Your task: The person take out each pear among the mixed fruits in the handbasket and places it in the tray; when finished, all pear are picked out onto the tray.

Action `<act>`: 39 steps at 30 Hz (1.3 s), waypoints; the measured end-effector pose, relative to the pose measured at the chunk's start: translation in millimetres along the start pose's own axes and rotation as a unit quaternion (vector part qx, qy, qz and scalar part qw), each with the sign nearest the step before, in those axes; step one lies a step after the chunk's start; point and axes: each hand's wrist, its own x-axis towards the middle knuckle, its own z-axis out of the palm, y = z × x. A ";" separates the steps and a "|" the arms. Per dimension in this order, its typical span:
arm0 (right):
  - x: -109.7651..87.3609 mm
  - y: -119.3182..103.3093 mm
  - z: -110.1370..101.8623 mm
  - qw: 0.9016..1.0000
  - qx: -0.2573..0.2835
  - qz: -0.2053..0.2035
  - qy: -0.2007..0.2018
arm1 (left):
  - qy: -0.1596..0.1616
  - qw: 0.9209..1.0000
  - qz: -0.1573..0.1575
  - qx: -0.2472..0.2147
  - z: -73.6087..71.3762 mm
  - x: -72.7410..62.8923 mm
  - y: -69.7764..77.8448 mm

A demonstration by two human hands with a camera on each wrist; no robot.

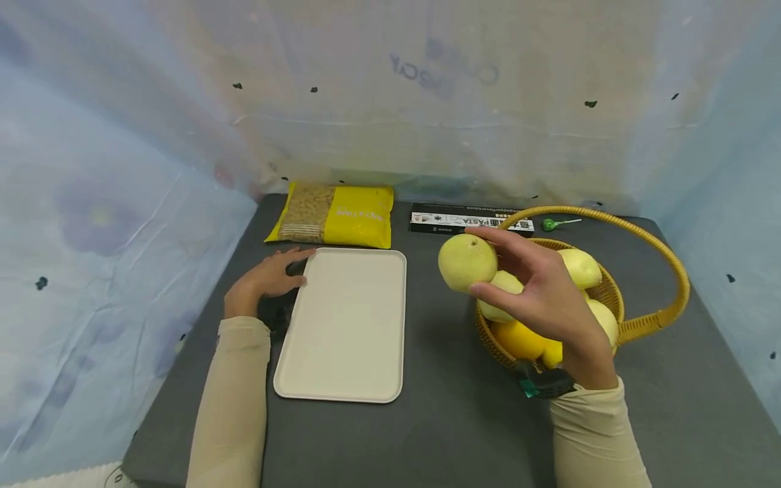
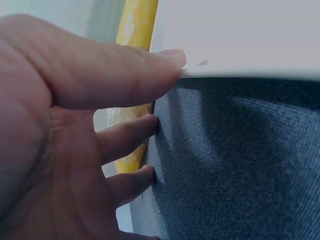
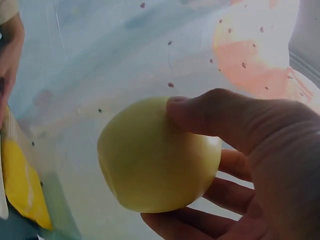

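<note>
Over grey tabletop [image 1: 451, 434], the relaxed left hand [image 1: 264, 279] touches tray [image 1: 350, 325]; right hand [image 1: 544, 291] pinches fruit [image 1: 466, 263].

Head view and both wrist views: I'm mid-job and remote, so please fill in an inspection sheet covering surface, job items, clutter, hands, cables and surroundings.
Surface: dark grey table, bearing everything listed below.
Job items: off-white tray lying flat; pale green fruit held up; wicker basket holding more pale fruit and a yellow-orange fruit.
Clutter: yellow bag beyond the tray; "PASTA" box and small green lollipop-like item beyond the basket.
Hands: left hand at the tray's far left corner; right hand grips the pale green fruit.
Cables: nothing seen on the table.
Surroundings: pale sheeting with dark specks behind and at both sides.
</note>
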 end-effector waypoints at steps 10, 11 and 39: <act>33.3 8.9 42.0 0.998 0.059 0.002 -0.002 | 0.001 1.000 -0.007 -0.001 1.5 2.7 2.5; 36.1 10.7 46.4 0.998 0.062 0.004 -0.002 | 0.001 1.000 -0.007 -0.001 1.3 2.8 2.5; 122.2 63.0 161.2 0.994 0.066 0.037 -0.077 | 0.009 1.000 -0.016 0.006 0.7 6.1 4.2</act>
